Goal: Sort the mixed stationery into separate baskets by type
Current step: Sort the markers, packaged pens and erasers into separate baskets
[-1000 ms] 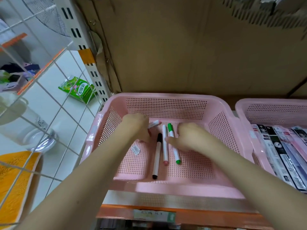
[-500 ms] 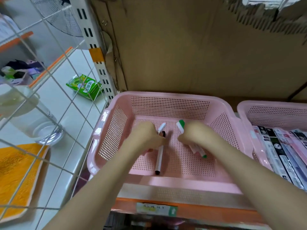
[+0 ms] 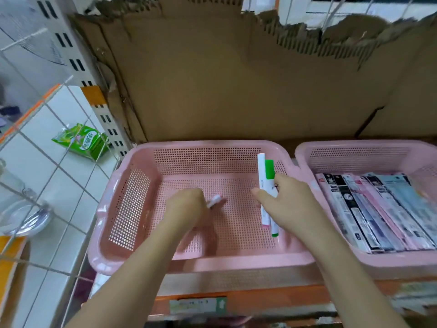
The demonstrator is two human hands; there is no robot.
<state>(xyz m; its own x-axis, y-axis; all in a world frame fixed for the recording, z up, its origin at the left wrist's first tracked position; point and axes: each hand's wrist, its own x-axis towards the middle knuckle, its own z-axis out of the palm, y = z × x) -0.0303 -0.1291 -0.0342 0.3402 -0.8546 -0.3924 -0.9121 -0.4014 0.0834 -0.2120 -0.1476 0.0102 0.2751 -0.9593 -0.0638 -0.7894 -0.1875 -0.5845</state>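
Right hand [image 3: 292, 204] fingers clamp two markers [image 3: 266, 183] together for transfer from basket [image 3: 132, 197]; left hand [image 3: 186, 207] closed on a pen [image 3: 214, 201].

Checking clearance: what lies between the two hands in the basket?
Head view: only bare mesh floor of the pink basket between left hand and right hand.

An orange-edged shelf [image 3: 236, 301] carries two pink baskets side by side. The left basket [image 3: 132, 209] sits under both grips; the right basket [image 3: 354, 150] sits beside the right grip.
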